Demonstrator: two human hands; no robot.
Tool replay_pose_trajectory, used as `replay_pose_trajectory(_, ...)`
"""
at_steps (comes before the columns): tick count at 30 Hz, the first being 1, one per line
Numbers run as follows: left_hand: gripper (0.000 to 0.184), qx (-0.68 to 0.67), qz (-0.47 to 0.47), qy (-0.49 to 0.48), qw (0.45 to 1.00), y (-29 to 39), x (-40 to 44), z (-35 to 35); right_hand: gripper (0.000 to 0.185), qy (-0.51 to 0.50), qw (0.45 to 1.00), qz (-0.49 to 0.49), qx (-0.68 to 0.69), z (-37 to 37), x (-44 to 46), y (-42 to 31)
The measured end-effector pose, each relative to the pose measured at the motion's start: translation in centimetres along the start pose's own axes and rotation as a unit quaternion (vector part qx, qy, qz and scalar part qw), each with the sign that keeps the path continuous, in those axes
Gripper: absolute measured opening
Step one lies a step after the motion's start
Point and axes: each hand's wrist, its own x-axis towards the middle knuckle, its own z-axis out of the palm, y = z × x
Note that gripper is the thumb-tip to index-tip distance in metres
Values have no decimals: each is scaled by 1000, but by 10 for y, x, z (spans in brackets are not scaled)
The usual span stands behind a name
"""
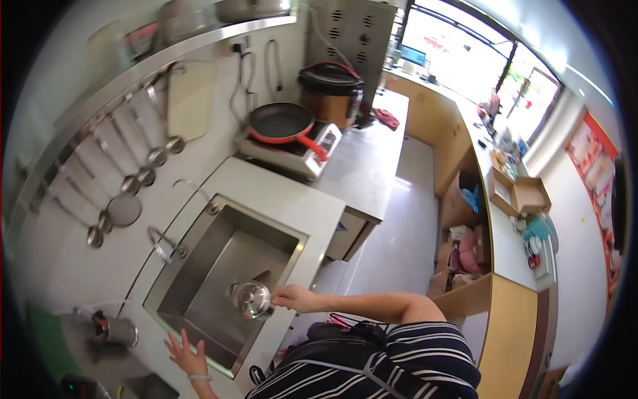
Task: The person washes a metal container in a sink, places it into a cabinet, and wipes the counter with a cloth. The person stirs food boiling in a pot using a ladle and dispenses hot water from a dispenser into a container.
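Note:
A clear glass teapot [252, 300] is over the near right side of the steel sink [229, 249]. My right hand [299, 299] is closed around its handle on the right side. What is inside the teapot, if anything, I cannot make out. My left hand [189, 358] is at the sink's near left rim with fingers spread and nothing in it. A light band circles that wrist. The curved faucet [163, 246] rises from the counter behind the sink.
Ladles and a strainer [124, 210] hang on the wall. A frying pan [282, 122] sits on a cooktop [322, 149] beside a large lidded pot [330, 93]. A metal pitcher [119, 330] stands left. An open cardboard box [525, 194] is on the right counter.

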Motion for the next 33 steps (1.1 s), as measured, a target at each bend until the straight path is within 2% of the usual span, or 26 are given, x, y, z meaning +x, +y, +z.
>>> replay_pose_trajectory(3,26,-260,11,89,961,-18,15,72,29,72,997,22,27,-59,-61,23)
replay_pose_trajectory(6,28,-283,48,117,951,39,33,76,31,153,983,28,94,-119,-125,47)
replay_pose_trajectory(10,31,-328,77,34,941,223,36,47,30,224,966,67,114,-216,-212,87)
replay_pose_trajectory(11,25,-350,92,34,932,273,35,57,30,243,962,79,98,-244,-238,91)
replay_pose_trajectory(14,20,-307,224,66,923,419,26,73,29,305,942,89,110,-309,-300,119)
replay_pose_trajectory(16,26,-337,260,18,905,512,17,78,26,379,917,103,68,-344,-332,127)
replay_pose_trajectory(20,27,-344,378,18,859,676,28,52,21,512,844,77,141,-408,-379,138)
replay_pose_trajectory(23,30,-363,430,29,826,777,59,43,18,590,787,91,157,-458,-401,160)
replay_pose_trajectory(26,30,-352,454,67,816,873,86,32,16,650,730,123,173,-526,-412,179)
replay_pose_trajectory(28,31,-360,448,84,814,935,108,31,17,683,706,95,165,-574,-414,193)
replay_pose_trajectory(33,31,-380,458,82,800,1112,174,16,17,732,657,112,141,-711,-414,213)
